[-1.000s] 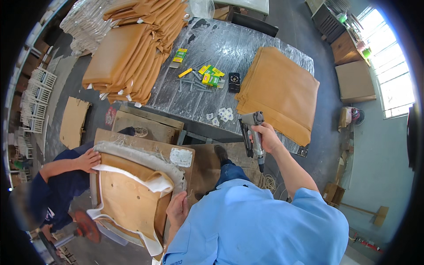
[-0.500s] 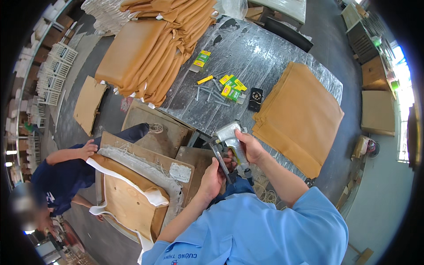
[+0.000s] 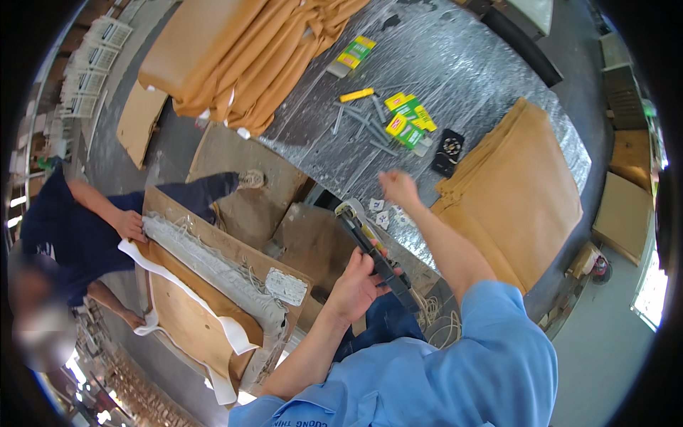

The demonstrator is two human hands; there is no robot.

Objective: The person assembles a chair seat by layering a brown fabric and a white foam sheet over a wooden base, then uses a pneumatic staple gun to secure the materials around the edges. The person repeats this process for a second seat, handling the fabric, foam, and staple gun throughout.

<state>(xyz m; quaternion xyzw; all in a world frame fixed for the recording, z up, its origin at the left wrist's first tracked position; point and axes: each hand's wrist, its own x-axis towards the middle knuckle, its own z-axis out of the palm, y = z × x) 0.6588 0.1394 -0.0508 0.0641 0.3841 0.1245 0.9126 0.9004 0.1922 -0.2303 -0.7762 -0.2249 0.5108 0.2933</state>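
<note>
My left hand point(image 3: 353, 288) is closed around a staple gun point(image 3: 380, 262), held upright over my lap with its long dark magazine facing me. Over the near edge of the table, my right hand point(image 3: 398, 188) is away from the tool and blurred by motion, so whether its fingers hold anything is unclear. Small white pieces point(image 3: 382, 215) lie just below it on the table. Farther out are grey staple strips point(image 3: 366, 124), scattered beside green and yellow boxes point(image 3: 409, 122) and a slim yellow object point(image 3: 356, 95).
A flat black object point(image 3: 448, 152) lies beside folded tan covers point(image 3: 523, 192) on the scuffed table point(image 3: 469, 78). More tan covers point(image 3: 242, 64) are piled at the far left. At left, a co-worker point(image 3: 67, 213) grips a tan-covered panel with white edging point(image 3: 192, 306).
My right hand has let go of the staple gun and reached forward over the table. The gun has turned in my left hand. The view has shifted, and the co-worker's upper hand has moved.
</note>
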